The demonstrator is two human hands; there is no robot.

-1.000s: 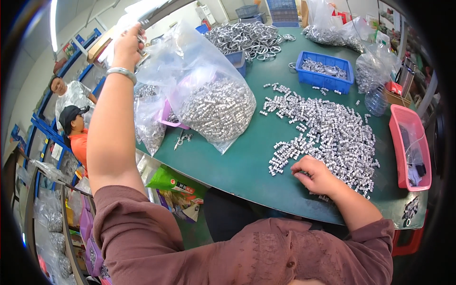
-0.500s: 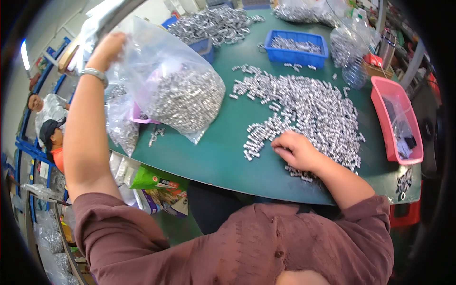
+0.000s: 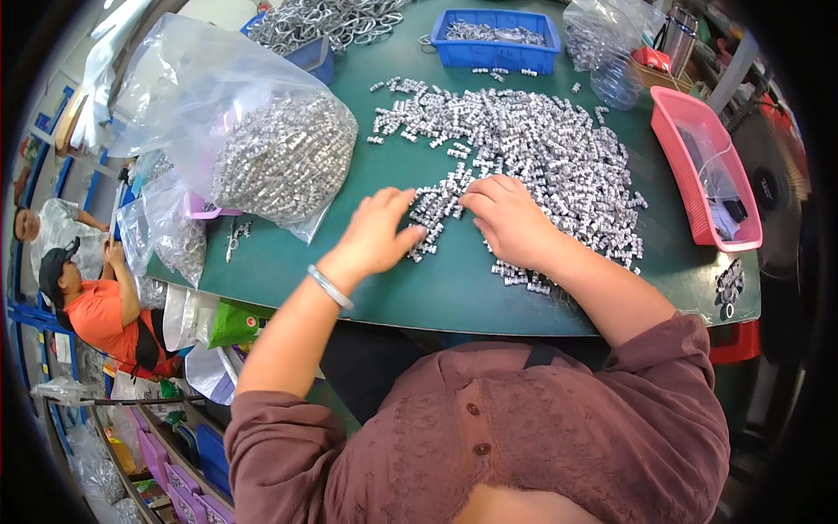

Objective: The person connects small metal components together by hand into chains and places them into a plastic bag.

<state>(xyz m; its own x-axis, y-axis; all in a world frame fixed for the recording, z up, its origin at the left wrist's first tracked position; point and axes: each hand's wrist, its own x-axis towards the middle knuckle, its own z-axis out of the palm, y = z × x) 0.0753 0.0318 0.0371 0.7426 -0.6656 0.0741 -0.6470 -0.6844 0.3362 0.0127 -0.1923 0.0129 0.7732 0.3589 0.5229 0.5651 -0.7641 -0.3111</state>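
A broad pile of small silver metal cylinders lies spread over the green table. Toward me, a smaller cluster of the same cylinders sits between my two hands. My left hand, a bangle on its wrist, is open at the cluster's left side, thumb apart from the fingers. At the right side, my right hand has bent fingers resting at the cluster, its thumb apart and nothing seen in its grasp. Left of them stands a clear plastic bag full of small metal pieces, its upper part loose and collapsed leftward.
A blue bin of metal pieces stands at the back, near a heap of metal rings. At right are a pink basket and a clear plastic bottle. A smaller filled bag sits at left. Two people are beyond the table's left side.
My left hand has come down from the big bag's top to the cluster of cylinders, and the bag's upper part has sagged. My right hand stays by the cluster. The view has shifted.
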